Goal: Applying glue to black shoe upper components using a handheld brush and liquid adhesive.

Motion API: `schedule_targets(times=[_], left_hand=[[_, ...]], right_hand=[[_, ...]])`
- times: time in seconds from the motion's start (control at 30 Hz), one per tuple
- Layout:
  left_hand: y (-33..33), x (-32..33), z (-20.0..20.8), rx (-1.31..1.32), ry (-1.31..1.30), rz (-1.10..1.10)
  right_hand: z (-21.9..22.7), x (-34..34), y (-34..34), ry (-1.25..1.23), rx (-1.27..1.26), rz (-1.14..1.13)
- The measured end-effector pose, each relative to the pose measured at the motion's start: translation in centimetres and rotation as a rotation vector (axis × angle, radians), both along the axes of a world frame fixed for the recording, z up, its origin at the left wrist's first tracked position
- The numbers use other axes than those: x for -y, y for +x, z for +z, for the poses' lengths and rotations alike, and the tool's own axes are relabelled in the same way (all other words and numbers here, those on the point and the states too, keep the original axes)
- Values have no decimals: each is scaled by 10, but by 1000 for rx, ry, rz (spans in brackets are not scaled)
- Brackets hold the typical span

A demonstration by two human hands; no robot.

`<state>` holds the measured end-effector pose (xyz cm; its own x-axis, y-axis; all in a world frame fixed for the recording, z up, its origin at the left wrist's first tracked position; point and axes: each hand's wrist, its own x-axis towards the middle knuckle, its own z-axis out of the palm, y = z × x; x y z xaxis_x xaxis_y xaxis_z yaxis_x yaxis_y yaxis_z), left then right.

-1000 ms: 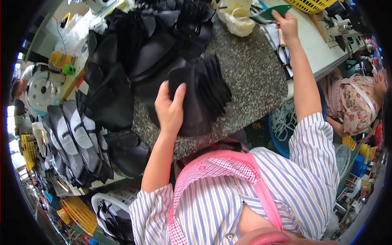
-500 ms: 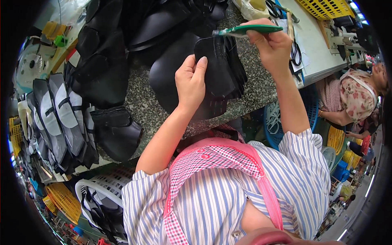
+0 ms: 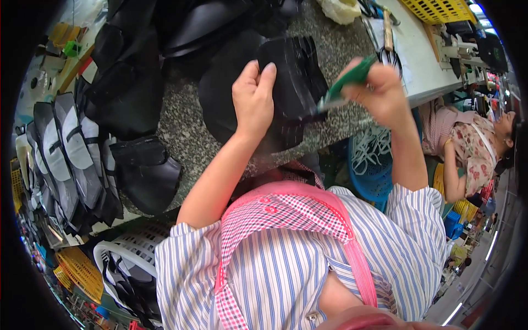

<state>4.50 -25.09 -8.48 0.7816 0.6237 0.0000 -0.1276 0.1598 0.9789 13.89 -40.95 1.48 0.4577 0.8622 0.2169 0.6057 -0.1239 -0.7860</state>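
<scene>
Left hand (image 3: pixel 254 104), fingers clamped on black pieces (image 3: pixel 287 71) atop the stone slab (image 3: pixel 344 44); right hand (image 3: pixel 383 91), fingers closed round a green tool (image 3: pixel 351 80) above the slab's right side. Firm holding, even strokes seem best.

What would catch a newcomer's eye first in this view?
Probably the bright green tool, blurred in the right hand, beside the right edge of the black pieces under the left hand. Below, the pink checked apron stands out over a striped shirt. To the right, below the speckled tabletop, a blue basket holds a tangle of white strips.
</scene>
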Motion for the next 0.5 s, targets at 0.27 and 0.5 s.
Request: schedule_targets(times=[0.27,0.5], left_hand=[[-1,0,5,-7,-64,-41],[-26,-20,35,64,-206,-19]], right_hand=[[-11,16,2,-163,-124,-93],[-14,28,25,496,-731,-146]])
